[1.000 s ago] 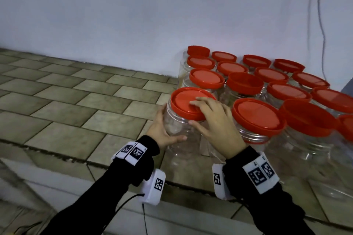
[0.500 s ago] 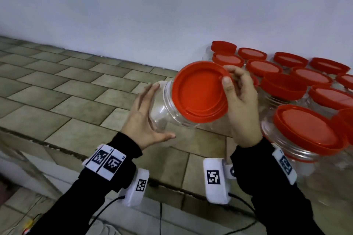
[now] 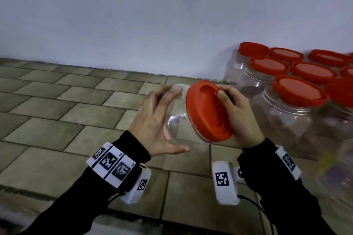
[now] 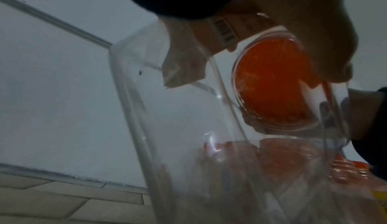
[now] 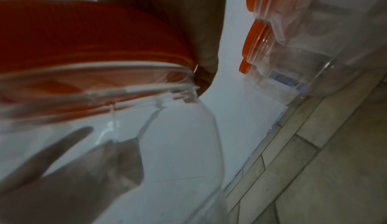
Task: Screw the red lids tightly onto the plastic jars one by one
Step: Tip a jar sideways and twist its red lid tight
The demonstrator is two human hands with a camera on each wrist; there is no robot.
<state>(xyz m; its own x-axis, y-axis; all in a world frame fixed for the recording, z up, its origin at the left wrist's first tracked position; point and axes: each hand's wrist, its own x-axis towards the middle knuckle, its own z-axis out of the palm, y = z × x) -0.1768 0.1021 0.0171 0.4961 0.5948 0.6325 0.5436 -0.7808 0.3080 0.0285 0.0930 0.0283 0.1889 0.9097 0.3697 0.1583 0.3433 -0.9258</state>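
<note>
Clear jar [image 3: 176,125], tilted, held above desk [image 3: 57,135] near front edge: left hand [image 3: 152,126] clasping body, right hand [image 3: 240,118] fingers curled round red lid [image 3: 206,110]; capped jars [image 3: 282,118] toward rear right corner.

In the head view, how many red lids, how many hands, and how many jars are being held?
Red lids: 9, two of them cut by the right edge
Hands: 2, left hand, right hand
Held plastic jars: 1
Total: 12

Dim flat light, blurred edges, wrist views murky
</note>
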